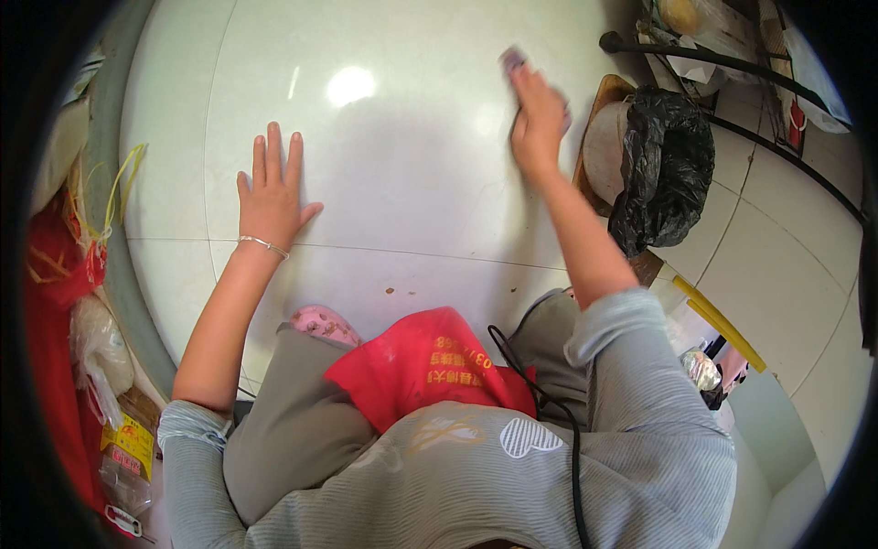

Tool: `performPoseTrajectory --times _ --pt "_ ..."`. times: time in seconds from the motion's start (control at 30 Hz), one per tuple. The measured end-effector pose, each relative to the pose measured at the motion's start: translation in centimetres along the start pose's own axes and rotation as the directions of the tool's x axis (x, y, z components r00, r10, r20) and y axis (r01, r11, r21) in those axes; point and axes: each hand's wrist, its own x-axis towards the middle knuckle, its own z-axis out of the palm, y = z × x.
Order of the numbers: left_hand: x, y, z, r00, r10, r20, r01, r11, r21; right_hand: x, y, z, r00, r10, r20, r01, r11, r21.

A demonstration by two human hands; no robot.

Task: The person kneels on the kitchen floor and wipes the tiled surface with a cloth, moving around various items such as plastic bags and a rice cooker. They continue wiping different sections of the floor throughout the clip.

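My left hand (269, 189) rests palm down on the glossy white tile floor (384, 199), its fingers spread and nothing in it. A thin silver bracelet (264, 245) circles that wrist. Farther out to the right, my right hand (537, 130) grips a purplish-grey cloth (512, 59), blurred and mostly covered by the fingers. One end of the cloth pokes out past the fingertips, against the floor. A few small brown specks (389, 291) lie on the tiles in front of my knees.
Right of my right arm stands a bin lined with a black plastic bag (665, 165), near a black metal rack (713, 62). A red apron (425, 357) bearing writing covers my lap; a black cable (566, 418) hangs over it. Red bags (58, 274) and plastic packages line the left.
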Motion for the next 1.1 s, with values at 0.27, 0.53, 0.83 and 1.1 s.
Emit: performPoseTrajectory --times 0.27,0.53,0.83,1.1 --pt "-0.3 -0.2 0.4 1.0 -0.002 -0.021 0.001 1.0 -0.023 -18.4 -14.5 -8.5 0.79 -0.334 0.514 0.053 0.872 0.486" --pt "-0.1 -0.7 1.5 0.997 0.038 -0.06 -0.036 0.999 0.027 -2.4 -5.7 -4.1 0.996 -0.038 0.085 0.028 0.993 0.117" --pt "-0.1 -0.5 1.1 0.998 0.028 -0.058 -0.026 0.999 0.039 -18.8 -18.9 -3.4 0.855 -0.319 0.408 0.073 0.854 0.515" --pt "0.1 -0.8 2.0 0.994 0.046 -0.096 -0.046 0.999 0.002 -15.4 -7.6 -7.2 0.958 0.247 0.148 -0.258 0.965 0.054"
